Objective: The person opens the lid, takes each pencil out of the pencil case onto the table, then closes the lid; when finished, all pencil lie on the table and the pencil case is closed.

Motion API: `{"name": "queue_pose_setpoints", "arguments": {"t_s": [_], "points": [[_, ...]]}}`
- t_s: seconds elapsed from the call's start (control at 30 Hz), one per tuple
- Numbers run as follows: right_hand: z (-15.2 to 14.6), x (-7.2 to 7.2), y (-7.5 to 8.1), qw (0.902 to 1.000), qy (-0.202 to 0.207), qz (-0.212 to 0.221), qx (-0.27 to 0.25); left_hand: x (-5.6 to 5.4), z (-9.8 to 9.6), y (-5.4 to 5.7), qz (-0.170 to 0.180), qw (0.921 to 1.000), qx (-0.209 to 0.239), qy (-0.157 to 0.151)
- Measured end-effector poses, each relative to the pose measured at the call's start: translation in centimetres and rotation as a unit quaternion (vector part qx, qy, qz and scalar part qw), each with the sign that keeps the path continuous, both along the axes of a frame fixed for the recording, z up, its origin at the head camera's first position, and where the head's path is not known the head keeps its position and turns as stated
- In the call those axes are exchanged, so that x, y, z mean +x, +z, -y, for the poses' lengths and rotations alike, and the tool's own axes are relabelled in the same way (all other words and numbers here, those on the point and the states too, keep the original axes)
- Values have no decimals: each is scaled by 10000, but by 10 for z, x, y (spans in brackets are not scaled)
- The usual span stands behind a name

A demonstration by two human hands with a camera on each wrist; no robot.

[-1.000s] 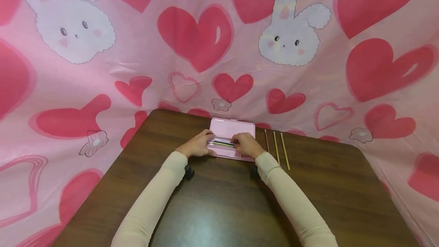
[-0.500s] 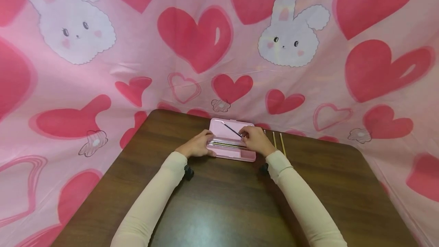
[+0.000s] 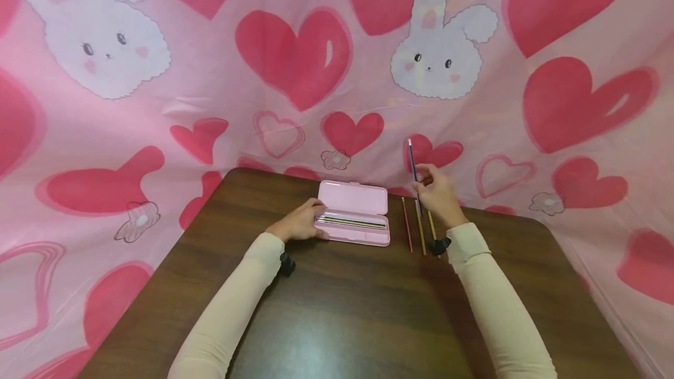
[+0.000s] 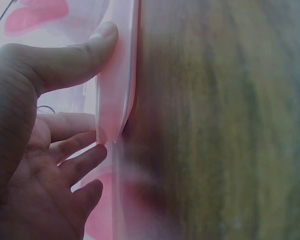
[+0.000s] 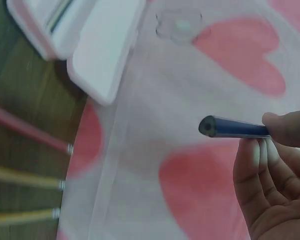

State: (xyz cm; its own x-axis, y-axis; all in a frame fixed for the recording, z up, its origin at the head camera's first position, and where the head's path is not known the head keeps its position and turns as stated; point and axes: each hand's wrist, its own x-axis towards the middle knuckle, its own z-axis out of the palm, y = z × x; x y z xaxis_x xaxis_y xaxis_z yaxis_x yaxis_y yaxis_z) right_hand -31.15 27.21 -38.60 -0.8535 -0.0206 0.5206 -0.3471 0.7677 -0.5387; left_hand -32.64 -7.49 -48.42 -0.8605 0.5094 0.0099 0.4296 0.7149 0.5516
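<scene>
A pink pencil case lies with its lid raised near the table's back edge, several pencils in its long compartment. My left hand holds the case's left end, the thumb on the near side and the fingers round the end, as the left wrist view shows. To the right of the case, my right hand pinches a dark blue pencil between thumb and fingertips, raised over the table. In the right wrist view the flat end of this blue pencil points away from the fingers.
Right of the case, a red pencil and two yellow pencils lie side by side on the brown table, partly below the right hand. A pink cloth with hearts and rabbits hangs right behind the table.
My right hand has drawn the dark blue pencil out of the case and carried it right, over the pencils on the table. The left hand stays on the case.
</scene>
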Motion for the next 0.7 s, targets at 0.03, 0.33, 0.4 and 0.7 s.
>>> {"name": "queue_pose_setpoints", "arguments": {"t_s": [0.03,0.33,0.4,0.7], "points": [[-7,1,1,10000,-77,8,-52,0,0,0,0,10000,0,-6],[-73,8,-11,9959,-900,112,-67,-3,0,-2,-65,10000,8,4],[-84,10,-20,9939,-1083,217,39,-3,0,-3,-79,10000,-12,2],[-115,16,-69,9873,-1220,834,586,-2,-2,-1,55,10000,-37,31]]}}
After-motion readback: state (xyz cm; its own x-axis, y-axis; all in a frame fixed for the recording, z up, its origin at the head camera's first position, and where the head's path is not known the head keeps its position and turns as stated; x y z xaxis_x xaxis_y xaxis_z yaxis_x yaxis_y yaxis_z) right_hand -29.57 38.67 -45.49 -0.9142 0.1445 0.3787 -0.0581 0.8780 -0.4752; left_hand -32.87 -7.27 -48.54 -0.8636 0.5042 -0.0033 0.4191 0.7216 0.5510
